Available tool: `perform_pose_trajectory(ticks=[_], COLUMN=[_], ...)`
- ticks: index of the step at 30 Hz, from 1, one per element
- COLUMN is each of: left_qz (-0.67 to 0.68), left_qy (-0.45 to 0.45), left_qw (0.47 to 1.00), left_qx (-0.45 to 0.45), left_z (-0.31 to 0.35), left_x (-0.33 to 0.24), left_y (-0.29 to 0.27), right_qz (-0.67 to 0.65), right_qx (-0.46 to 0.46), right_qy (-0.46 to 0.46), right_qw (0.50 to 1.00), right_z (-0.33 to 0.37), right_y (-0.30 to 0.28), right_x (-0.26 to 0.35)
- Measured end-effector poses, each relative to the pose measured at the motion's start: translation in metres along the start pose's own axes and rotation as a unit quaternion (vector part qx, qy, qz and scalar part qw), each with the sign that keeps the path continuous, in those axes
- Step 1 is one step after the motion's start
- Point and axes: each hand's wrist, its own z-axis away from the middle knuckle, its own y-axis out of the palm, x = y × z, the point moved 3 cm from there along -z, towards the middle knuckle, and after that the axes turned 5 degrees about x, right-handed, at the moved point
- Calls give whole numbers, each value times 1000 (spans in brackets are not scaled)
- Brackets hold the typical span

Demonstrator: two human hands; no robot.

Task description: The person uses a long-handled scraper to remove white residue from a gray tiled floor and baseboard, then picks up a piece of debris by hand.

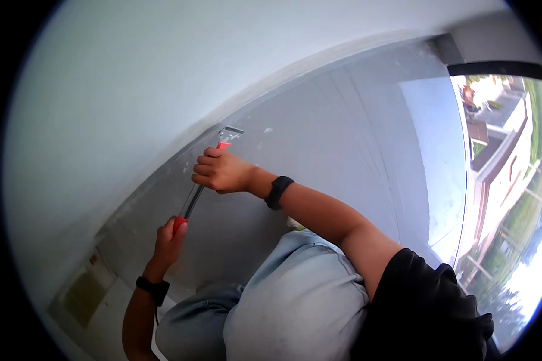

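Note:
A long-handled floor scraper (192,201) with red grips and a metal shaft runs slantwise in front of me. My left hand (168,242) is closed around the red grip at its lower end, thumb lying along it. Higher up, my right hand (224,171) wraps round the handle just below the head. The metal scraper head (230,133) rests on or just over the grey floor (319,138), close beside the base of the white wall. A few small pale flecks lie near the blade. Both wrists carry black bands.
The white wall (132,90) fills the upper left and meets the floor along a curved edge. My bent knees in light jeans (295,295) are close below. At right, an opening (494,156) gives onto daylight, buildings and greenery. A greenish patch (83,298) shows lower left.

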Motion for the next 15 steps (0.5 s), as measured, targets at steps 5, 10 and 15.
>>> perform_pose_trajectory(ticks=[5,10,15], left_qz=[62,331,521], left_qy=[-114,-261,-234], left_qw=[991,900,802], left_qx=[25,108,174], left_z=[80,165,157], left_x=[39,93,63], left_y=[5,59,119], right_qz=[-101,-162,-152], right_qx=[118,322,570], right_qy=[-18,-117,-229], right_qw=[988,925,774], right_z=[-5,-21,-11], right_y=[58,103,106], right_x=[63,122,107])
